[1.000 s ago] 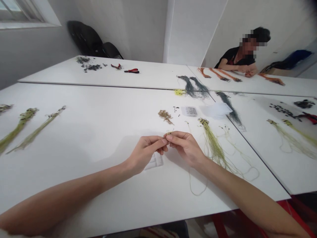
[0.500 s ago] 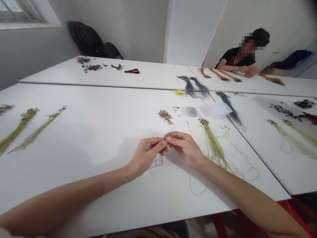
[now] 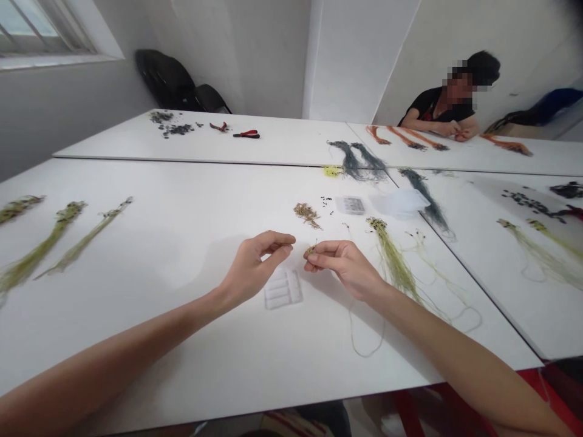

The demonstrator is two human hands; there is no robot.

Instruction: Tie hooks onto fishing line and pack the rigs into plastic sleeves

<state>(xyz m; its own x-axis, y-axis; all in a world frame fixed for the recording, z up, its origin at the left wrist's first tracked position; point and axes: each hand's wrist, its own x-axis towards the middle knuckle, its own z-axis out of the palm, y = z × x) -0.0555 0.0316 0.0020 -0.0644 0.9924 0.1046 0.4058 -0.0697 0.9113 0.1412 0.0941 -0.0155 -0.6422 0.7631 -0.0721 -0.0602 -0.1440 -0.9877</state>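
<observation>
L hand (image 3: 252, 267) just let go, half-open, empty; R hand (image 3: 342, 266) pinches small olive-green thread bundle (image 3: 311, 250) betw. thumb & finger.

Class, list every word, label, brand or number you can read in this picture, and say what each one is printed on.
None can be read: the small clear plastic box, the clear plastic tray and the red-handled pliers show no legible text, and the red mark on the black shirt of the person across the table is too small and blurred to tell.
</observation>
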